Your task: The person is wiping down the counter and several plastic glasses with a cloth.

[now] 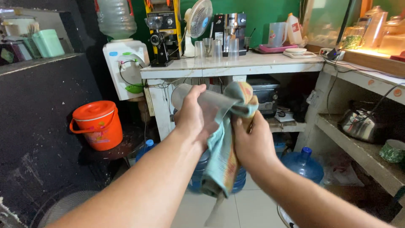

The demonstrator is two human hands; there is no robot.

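Observation:
My left hand (190, 113) grips a clear plastic cup (198, 100) held sideways, its open mouth toward the left. My right hand (252, 141) holds a light green and orange cloth (225, 147) that is bunched against the cup's base at the top and hangs down between my forearms. Both hands are raised in front of a white counter (253, 65).
An orange lidded bucket (98, 124) sits low on the left beside a water dispenser (124, 63). Several clear cups (215, 48), a fan and machines stand on the counter. Blue water jugs (303, 164) are on the floor. A metal kettle (358, 124) rests on the right shelf.

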